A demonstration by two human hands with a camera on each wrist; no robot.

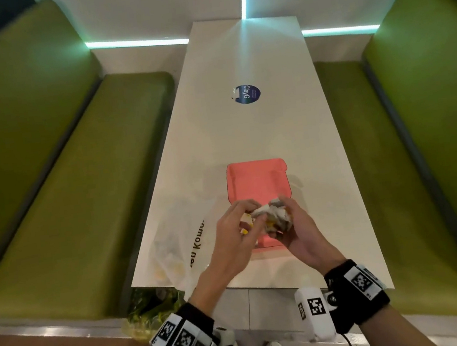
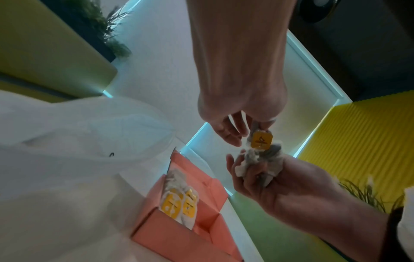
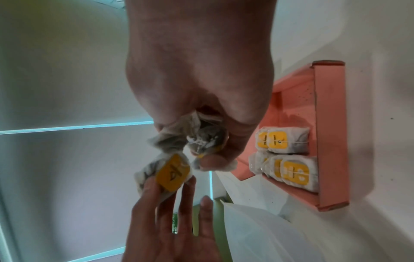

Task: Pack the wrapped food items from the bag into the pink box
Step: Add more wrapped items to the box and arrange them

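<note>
both hands above the near end of the open pink box [image 1: 254, 181] on the worktop [image 1: 245, 130]: right hand [image 1: 296, 230] grip clutching a bunch of wrapped packets [image 1: 273, 216], left hand [image 1: 230, 239] grip pinching one yellow-labelled packet [image 3: 171, 172] from it; more packets [image 3: 289, 156] in box; white bag [image 1: 177, 237] left.

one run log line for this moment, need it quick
step: packing | left hand: pinches a wrapped item | right hand: grips wrapped items | pink box: open, partly filled | bag: beside box
</note>
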